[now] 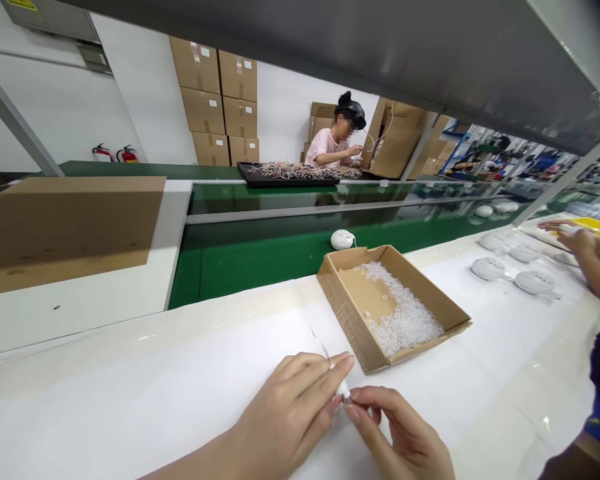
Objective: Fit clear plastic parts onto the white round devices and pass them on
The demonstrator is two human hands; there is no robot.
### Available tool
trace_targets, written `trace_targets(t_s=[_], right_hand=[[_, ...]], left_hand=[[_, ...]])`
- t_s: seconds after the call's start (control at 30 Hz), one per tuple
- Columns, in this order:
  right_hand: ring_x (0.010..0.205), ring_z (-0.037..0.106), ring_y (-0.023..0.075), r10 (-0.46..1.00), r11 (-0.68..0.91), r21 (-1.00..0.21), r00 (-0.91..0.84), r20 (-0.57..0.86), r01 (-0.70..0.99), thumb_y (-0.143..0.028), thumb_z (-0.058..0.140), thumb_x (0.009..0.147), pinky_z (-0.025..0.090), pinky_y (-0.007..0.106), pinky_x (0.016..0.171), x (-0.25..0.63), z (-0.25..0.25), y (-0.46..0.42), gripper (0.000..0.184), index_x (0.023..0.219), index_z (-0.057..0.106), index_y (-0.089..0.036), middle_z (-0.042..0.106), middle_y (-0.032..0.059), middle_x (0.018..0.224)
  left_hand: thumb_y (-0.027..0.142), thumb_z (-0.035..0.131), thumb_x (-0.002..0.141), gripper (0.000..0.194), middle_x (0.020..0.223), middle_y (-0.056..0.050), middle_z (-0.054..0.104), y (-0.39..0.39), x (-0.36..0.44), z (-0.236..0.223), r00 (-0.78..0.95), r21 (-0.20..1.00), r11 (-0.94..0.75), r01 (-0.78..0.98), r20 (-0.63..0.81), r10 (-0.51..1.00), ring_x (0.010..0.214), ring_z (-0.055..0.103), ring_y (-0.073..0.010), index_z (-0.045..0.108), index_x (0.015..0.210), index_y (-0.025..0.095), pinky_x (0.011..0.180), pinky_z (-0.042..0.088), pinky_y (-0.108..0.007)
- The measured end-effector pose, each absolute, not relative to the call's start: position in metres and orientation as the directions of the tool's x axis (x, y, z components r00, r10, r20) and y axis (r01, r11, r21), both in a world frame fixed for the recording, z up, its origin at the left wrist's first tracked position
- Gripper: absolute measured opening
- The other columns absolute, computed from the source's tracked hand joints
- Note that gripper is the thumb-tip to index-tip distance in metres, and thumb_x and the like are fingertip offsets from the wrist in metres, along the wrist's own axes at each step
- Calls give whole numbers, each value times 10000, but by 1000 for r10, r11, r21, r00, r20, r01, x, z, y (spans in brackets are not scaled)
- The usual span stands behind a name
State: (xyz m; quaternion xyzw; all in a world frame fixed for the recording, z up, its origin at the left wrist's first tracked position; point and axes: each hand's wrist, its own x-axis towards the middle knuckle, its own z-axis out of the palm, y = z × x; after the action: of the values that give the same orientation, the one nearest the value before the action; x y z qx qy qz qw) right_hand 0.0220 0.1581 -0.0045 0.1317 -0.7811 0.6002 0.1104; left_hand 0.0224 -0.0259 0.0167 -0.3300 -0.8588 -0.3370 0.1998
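Observation:
Above the white table, my left hand (296,407) is closed around a small white cylindrical part (343,389). Two thin bare wires (321,345) stick out past its fingers at the upper end. At the lower end of the part, my right hand (403,432) pinches with thumb and forefinger; whatever lies between those fingertips is too small to make out. Just beyond my hands, a shallow cardboard box (347,320) holds a heap of small clear plastic rings (405,323).
A white perforated egg-shaped piece (343,239) rests on the green conveyor belt (250,257) behind the box. Several similar pieces (489,269) lie at right, near a co-worker's hand (580,243). A grey shelf (330,40) hangs overhead. Another person (330,147) works across the belt.

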Motion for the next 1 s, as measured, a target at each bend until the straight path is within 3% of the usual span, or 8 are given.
trace_targets(t_s=[0.17,0.27,0.4,0.5,0.6,0.67,0.8,1.0], right_hand=[[649,685,112,-191,358,-773,-852,488,-523,-280,718,853,556,138,627,13,3,166,15,860,705,-283,738,-38,729],[758,711,128,-241,347,-740,-817,524,-576,-262,708,861,576,149,686,6,10,167,100,956,710,-293,756,-13,855],[1017,696,190,-319,297,-780,-827,463,-551,-303,665,896,587,225,822,-1,12,169,239,1129,716,-318,723,60,1173],[1133,650,239,-406,200,-902,-870,280,-383,-369,698,869,574,293,896,-4,11,173,285,1151,715,-338,615,77,1376],[1075,670,221,-479,24,-994,-874,86,-111,-408,706,860,580,289,872,-4,9,174,307,1163,701,-359,652,59,1305],[1088,661,218,-485,-41,-998,-872,60,-46,-404,727,845,573,283,884,-3,7,174,313,1153,708,-357,678,48,1250],[1020,679,197,-442,-13,-985,-883,158,-169,-348,772,811,582,244,845,-3,10,174,348,1154,716,-354,711,38,1195],[975,744,162,-416,196,-863,-836,358,-467,-167,731,832,596,171,843,1,24,182,277,1046,747,-341,784,-17,1069]], left_hand=[[197,341,1060,394,1166,-120,666,-25,22,19,-710,483,523,702,534,460,1064,557,-224,387,1449,151,930,528,-362],[200,380,1049,434,1158,-121,657,-27,19,18,-693,505,475,721,539,479,1055,555,-226,339,1481,173,924,536,-370],[264,420,1045,513,1096,-108,670,-30,16,15,-687,536,430,726,551,474,1022,565,-227,264,1532,216,889,553,-369],[293,437,1043,509,1063,-88,682,-31,15,15,-659,535,386,751,577,482,975,572,-216,285,1525,241,859,564,-352],[292,447,1040,453,1053,-88,687,-31,15,18,-628,505,375,778,605,489,951,568,-208,364,1479,216,858,567,-334],[266,438,1043,419,1040,-93,689,-30,15,20,-623,495,379,782,614,485,946,570,-202,396,1453,189,865,567,-325],[226,434,1043,417,1037,-98,690,-30,15,22,-627,497,383,779,609,485,956,579,-203,381,1453,173,869,574,-331],[199,433,1036,523,1054,-152,678,-31,17,21,-594,399,442,803,590,546,989,596,-248,261,1526,132,863,586,-399]])
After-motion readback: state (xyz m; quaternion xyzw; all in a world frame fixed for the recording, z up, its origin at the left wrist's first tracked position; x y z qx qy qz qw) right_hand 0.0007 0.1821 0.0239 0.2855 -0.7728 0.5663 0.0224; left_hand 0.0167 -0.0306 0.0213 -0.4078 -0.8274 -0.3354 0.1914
